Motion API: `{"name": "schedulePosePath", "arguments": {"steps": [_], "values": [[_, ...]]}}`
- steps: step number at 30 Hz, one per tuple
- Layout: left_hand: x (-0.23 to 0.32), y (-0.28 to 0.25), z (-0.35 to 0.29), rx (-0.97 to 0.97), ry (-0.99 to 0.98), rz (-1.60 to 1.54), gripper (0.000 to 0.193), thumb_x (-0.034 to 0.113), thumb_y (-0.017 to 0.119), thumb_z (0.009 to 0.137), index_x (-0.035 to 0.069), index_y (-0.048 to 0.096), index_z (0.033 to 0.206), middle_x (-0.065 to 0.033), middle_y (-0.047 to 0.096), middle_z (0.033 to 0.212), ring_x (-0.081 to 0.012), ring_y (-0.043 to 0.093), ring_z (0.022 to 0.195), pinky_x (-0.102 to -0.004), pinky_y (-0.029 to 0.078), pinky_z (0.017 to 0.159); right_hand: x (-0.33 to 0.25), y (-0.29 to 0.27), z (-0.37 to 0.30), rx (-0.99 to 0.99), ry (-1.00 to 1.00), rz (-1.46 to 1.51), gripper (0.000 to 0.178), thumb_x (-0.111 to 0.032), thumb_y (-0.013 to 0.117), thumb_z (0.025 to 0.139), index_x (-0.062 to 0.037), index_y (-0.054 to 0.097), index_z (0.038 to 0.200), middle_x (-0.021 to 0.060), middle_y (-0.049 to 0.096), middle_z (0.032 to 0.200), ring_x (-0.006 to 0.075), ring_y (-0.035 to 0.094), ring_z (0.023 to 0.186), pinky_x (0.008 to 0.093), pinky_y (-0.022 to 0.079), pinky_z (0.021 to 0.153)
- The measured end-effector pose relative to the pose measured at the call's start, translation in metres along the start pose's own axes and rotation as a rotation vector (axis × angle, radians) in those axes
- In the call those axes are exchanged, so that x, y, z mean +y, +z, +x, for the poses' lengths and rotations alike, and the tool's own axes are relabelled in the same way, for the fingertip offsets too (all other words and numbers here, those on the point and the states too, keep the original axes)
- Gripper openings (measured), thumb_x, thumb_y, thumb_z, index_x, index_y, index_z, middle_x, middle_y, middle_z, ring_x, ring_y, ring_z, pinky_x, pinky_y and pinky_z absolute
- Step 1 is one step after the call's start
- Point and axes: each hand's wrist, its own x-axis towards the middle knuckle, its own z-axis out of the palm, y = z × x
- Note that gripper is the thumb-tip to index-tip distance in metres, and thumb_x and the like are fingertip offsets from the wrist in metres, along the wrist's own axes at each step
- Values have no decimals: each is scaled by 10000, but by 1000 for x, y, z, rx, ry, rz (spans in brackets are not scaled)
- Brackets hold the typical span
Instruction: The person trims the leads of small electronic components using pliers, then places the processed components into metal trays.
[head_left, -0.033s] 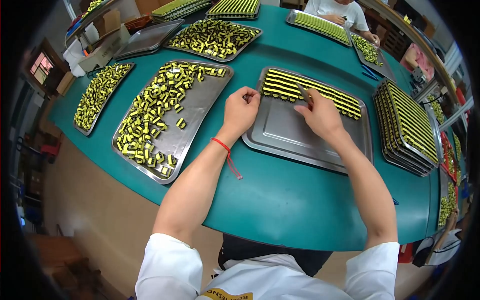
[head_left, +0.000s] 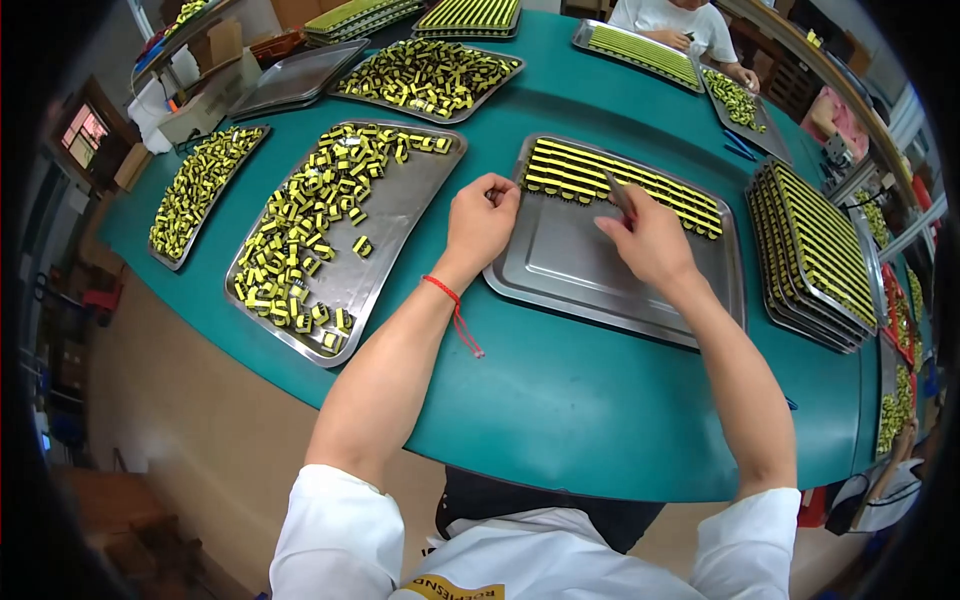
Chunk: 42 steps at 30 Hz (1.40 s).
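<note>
In front of me a metal tray (head_left: 560,265) carries rows of small yellow-and-black electronic components (head_left: 640,185) along its far half. The nearest row is only partly filled, at the left and at the right end. My right hand (head_left: 650,235) is closed on slim grey tweezers (head_left: 619,195), their tip pointing at the rows near the middle. At the tray's left edge, my left hand (head_left: 484,220) is closed with fingers curled; whatever it may hold is hidden. To its left, a second tray (head_left: 400,205) holds loose components of the same kind (head_left: 300,230), heaped toward its left side.
Further trays of loose components (head_left: 430,80) stand at the far left. A stack of filled trays (head_left: 815,255) rises on the right. Across the green table (head_left: 560,410), a person (head_left: 690,30) works beside a filled tray (head_left: 640,55). Blue tools (head_left: 741,145) lie near that person's parts.
My right hand has shifted slightly to the right with the tweezers. My left hand stays where it was.
</note>
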Motion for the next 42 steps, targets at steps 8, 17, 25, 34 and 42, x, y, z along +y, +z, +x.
{"name": "schedulePosePath", "arguments": {"steps": [8, 17, 25, 34, 42], "values": [[6, -12, -2, 31, 25, 26, 217, 171, 619, 932, -37, 676, 909, -61, 634, 698, -111, 548, 643, -287, 454, 607, -30, -34, -151, -335, -141, 686, 206, -91, 637, 930, -6, 573, 1106, 27, 615, 781, 81, 587, 630, 243, 473, 568], [31, -26, -12, 287, 96, -10, 262, 231, 642, 956, -14, 685, 875, -30, 615, 690, -96, 552, 653, -287, 432, 586, 7, 7, -196, -408, -432, 950, 549, 52, 499, 886, -65, 236, 1353, 111, 466, 960, 152, 481, 768, 283, 438, 695], [44, -165, -17, -212, -352, 1155, 404, 353, 685, 865, -46, 720, 914, -267, 698, 974, -396, 688, 910, -456, 546, 844, 3, 16, -197, -174, -513, 742, 591, 129, 437, 732, -23, 303, 1288, 131, 483, 917, 237, 517, 741, 366, 490, 741], [76, -122, -29, 46, -77, 159, 243, 225, 635, 933, 15, 665, 1052, -44, 697, 891, -79, 539, 642, -249, 428, 545, 3, 18, -185, -347, -93, 1194, 439, 131, 310, 720, -18, 443, 1112, 82, 527, 852, 151, 542, 670, 259, 449, 588], [106, 55, -74, -337, -154, -566, 256, 200, 693, 917, 42, 633, 1108, 8, 630, 926, -40, 528, 719, -210, 443, 585, 2, 8, -194, -234, 256, 1338, 316, 75, 344, 731, -29, 459, 1006, 99, 537, 758, 190, 554, 534, 253, 409, 453]]}}
